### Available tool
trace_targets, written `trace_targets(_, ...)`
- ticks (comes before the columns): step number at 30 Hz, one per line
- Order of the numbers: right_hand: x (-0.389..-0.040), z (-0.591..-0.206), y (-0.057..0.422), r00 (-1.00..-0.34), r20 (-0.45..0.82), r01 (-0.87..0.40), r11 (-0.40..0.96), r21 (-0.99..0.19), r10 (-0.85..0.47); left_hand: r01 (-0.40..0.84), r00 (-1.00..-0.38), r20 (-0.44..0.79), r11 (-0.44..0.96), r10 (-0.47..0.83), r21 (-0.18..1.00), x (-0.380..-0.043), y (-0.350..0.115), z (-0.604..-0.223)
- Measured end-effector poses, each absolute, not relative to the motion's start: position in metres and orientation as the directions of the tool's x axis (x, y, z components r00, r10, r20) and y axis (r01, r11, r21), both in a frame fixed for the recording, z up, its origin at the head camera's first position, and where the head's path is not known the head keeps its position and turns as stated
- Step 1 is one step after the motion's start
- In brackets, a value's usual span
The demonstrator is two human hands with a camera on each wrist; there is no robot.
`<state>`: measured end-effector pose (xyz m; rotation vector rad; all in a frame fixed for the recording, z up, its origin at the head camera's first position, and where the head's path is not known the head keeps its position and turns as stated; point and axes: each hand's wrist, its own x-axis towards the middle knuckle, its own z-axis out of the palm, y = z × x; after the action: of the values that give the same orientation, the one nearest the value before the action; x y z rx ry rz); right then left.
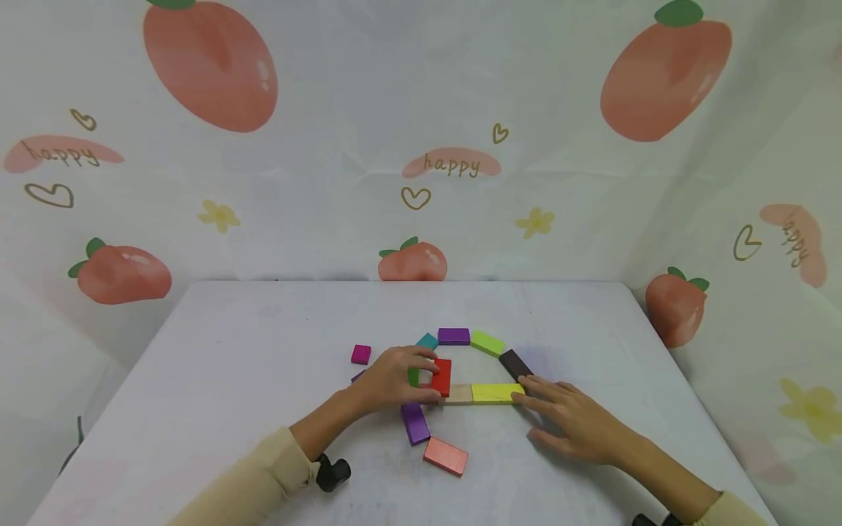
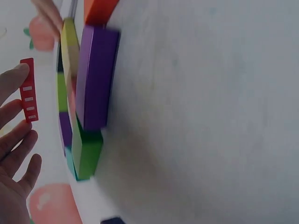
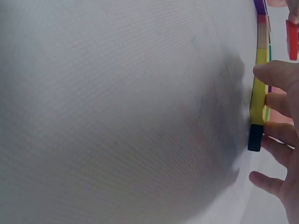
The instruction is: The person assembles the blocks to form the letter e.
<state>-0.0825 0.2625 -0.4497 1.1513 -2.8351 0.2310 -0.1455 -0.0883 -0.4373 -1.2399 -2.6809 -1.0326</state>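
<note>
My left hand pinches a red block between thumb and fingers, above the ring of blocks. In the left wrist view a row of pale marks runs along that red block. My right hand spreads its fingers at the ring's right corner. There its fingertips meet the yellow block and lie beside the black block. A natural wood block adjoins the yellow one. Partly behind the left hand stands a green block. A purple block lies nearer me.
Along the back of the ring are a teal block, a purple block and a lime block. A salmon block touches the near purple one. Apart at the left lies a magenta block. The white table meets a fruit-print cloth.
</note>
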Motion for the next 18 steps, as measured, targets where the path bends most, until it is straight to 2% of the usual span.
trace_targets(5, -0.082, -0.448, 0.262, -0.726, 0.101, -0.687, 0.716, -0.121, -0.680, 0.717, -0.626, 0.268, 0.405, 0.732, 0.567, -0.127, -0.072, -0.439)
trace_targets(11, -0.082, -0.449, 0.261, -0.735, 0.090, -0.678, 0.723, -0.134, -0.673, 0.735, -0.568, 0.198, 0.384, 0.799, 0.560, -0.109, -0.055, -0.443)
trace_targets(18, -0.082, -0.450, 0.263, -0.724, 0.119, -0.690, 0.713, -0.124, -0.680, 0.733, -0.540, 0.146, 0.377, 0.829, 0.566, -0.098, -0.038, -0.448)
